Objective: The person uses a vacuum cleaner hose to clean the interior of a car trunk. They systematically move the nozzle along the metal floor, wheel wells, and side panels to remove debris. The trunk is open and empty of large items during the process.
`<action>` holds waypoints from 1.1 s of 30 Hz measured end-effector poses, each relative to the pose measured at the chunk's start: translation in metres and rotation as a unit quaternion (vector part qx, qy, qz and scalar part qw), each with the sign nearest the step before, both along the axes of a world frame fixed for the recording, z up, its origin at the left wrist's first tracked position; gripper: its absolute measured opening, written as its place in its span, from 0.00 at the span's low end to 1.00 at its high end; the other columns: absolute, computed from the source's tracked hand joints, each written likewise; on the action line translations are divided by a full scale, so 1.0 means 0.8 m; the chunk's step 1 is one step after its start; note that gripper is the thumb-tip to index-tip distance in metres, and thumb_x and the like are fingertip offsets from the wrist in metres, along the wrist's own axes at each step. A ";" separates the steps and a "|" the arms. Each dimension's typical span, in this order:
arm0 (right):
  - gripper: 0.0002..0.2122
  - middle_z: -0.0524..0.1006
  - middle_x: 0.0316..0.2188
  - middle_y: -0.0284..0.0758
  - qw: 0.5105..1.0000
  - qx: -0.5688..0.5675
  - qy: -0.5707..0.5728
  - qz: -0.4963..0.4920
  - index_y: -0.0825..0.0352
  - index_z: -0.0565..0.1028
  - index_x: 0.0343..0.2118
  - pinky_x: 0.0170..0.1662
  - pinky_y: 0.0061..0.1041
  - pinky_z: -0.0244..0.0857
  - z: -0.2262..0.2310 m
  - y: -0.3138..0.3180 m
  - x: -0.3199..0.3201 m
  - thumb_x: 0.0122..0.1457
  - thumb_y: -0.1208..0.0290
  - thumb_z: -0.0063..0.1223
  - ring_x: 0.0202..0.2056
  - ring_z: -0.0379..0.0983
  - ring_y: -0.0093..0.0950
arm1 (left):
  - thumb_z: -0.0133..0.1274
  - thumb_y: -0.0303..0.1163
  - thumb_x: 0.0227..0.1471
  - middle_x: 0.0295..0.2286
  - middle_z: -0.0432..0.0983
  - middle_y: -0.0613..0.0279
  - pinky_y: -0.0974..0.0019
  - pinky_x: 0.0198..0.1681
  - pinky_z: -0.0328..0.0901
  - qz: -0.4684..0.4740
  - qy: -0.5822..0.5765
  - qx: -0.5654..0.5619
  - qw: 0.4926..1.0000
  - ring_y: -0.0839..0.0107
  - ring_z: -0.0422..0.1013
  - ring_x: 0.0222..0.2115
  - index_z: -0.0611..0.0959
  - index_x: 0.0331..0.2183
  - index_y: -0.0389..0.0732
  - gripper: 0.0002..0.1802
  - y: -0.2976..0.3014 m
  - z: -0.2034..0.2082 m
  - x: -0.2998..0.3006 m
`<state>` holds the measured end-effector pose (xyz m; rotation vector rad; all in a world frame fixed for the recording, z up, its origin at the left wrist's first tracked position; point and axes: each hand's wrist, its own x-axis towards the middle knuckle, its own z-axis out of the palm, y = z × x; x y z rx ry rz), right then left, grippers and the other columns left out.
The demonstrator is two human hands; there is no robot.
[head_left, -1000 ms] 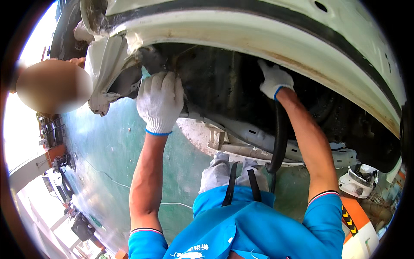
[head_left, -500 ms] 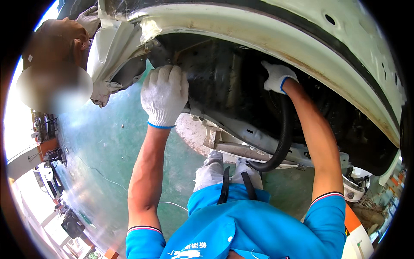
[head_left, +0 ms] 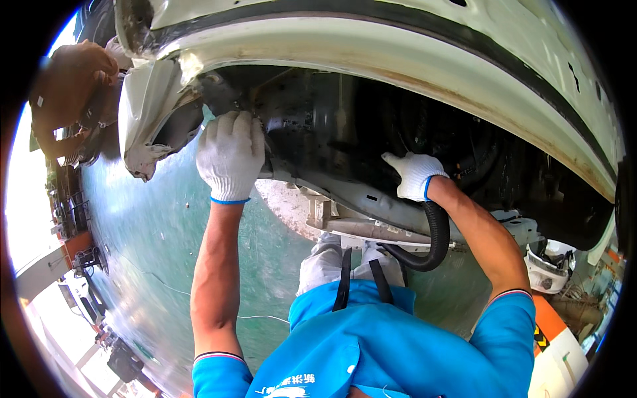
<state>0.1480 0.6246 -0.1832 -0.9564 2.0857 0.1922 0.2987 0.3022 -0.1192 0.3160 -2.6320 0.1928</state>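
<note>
My left hand, in a white knit glove, is closed at the left edge of a dark inner body panel of a car. Its fingertips are hidden. A bit of pale green material shows just above its knuckles. Farther right, my right hand, gloved alike, is closed around the upper part of a thick black corrugated hose, thumb pointing left. From that hand the hose bends down and curves back left, toward my legs. Its upper end is hidden by the glove.
A pale, rusted body rim arches over both hands. Crumpled sheet metal juts out at the left, beside a person in brown. A light lower beam crosses in front of my legs. Green floor lies left; a white part stands right.
My right hand has come down and slightly left out of the dark recess, and the hose loop has sunk with it. My left hand keeps its place at the panel edge as the view shifts.
</note>
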 end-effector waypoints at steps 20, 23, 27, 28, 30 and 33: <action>0.48 0.85 0.50 0.49 0.986 0.051 -0.128 0.097 0.49 0.68 0.73 0.53 0.46 0.77 -0.024 0.018 -0.037 0.42 0.63 0.72 0.50 0.83 0.49 | 0.64 0.35 0.59 0.39 0.86 0.58 0.54 0.43 0.76 0.019 -0.037 0.014 0.999 0.56 0.82 0.39 0.90 0.39 0.42 0.09 0.005 0.003 0.000; 0.51 0.83 0.54 0.48 0.979 0.031 -0.186 0.077 0.51 0.68 0.73 0.58 0.42 0.75 -0.046 0.011 -0.054 0.39 0.63 0.75 0.54 0.81 0.49 | 0.64 0.35 0.58 0.39 0.86 0.58 0.54 0.43 0.76 0.019 -0.032 0.009 0.999 0.56 0.82 0.39 0.90 0.39 0.42 0.09 0.005 0.004 -0.001; 0.52 0.81 0.60 0.48 0.969 0.043 -0.228 0.083 0.54 0.68 0.73 0.62 0.40 0.72 -0.080 -0.013 -0.086 0.36 0.63 0.77 0.59 0.78 0.46 | 0.64 0.34 0.58 0.39 0.86 0.58 0.54 0.43 0.76 0.009 -0.033 0.005 0.999 0.56 0.82 0.38 0.90 0.39 0.42 0.09 0.004 0.003 -0.005; 0.53 0.81 0.60 0.48 0.968 0.061 -0.224 0.094 0.54 0.68 0.73 0.62 0.40 0.72 -0.070 -0.025 -0.089 0.36 0.63 0.77 0.59 0.79 0.46 | 0.64 0.34 0.58 0.38 0.86 0.58 0.54 0.42 0.76 0.011 -0.034 0.007 0.999 0.56 0.81 0.38 0.90 0.39 0.42 0.09 0.004 0.003 -0.004; 0.52 0.81 0.59 0.49 0.982 0.002 -0.172 0.071 0.54 0.68 0.74 0.63 0.40 0.72 -0.060 -0.032 -0.096 0.36 0.63 0.76 0.58 0.79 0.46 | 0.64 0.34 0.58 0.38 0.86 0.58 0.54 0.42 0.76 0.014 -0.034 0.012 0.999 0.56 0.81 0.38 0.90 0.39 0.42 0.09 0.005 0.005 -0.003; 0.53 0.80 0.59 0.50 0.990 -0.007 -0.117 0.077 0.54 0.68 0.74 0.63 0.39 0.71 -0.015 -0.057 -0.099 0.36 0.63 0.75 0.58 0.78 0.47 | 0.64 0.34 0.58 0.38 0.86 0.58 0.54 0.42 0.76 0.000 -0.014 0.008 1.000 0.56 0.81 0.38 0.90 0.39 0.42 0.08 0.004 0.005 -0.003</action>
